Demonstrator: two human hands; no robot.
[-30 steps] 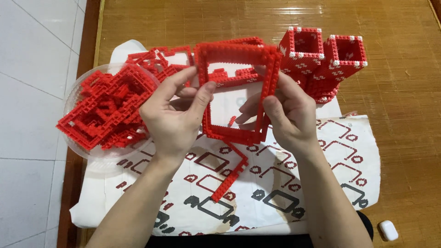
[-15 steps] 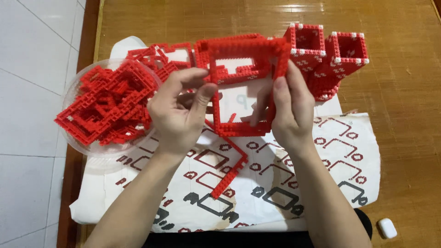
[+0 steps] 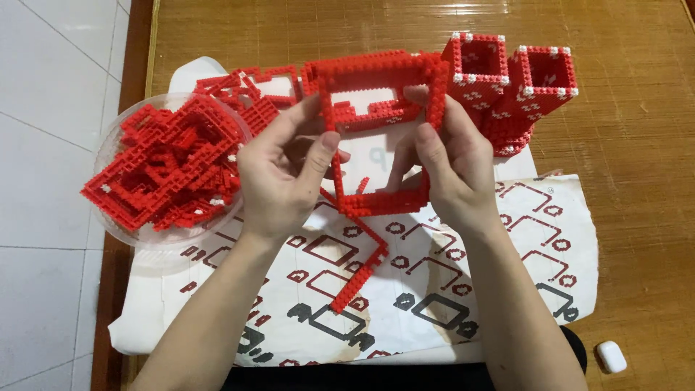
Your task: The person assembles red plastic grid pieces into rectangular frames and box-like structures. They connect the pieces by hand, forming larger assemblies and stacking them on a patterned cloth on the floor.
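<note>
Woven bamboo mat (image 3: 637,181) under a printed instruction sheet (image 3: 507,289), with both hands on a red brick frame.

Two finished red brick towers (image 3: 514,87) stand at the far right of the sheet, and a clear bowl (image 3: 119,232) at the left is heaped with red brick panels (image 3: 163,163), so much joining looks left. The left hand (image 3: 286,177) and right hand (image 3: 452,166) each keep a closed grip on a side of the open square frame (image 3: 380,130), now lifted a little higher and nearer the towers than a second ago; a loose brick strip (image 3: 358,279) hangs below.
</note>
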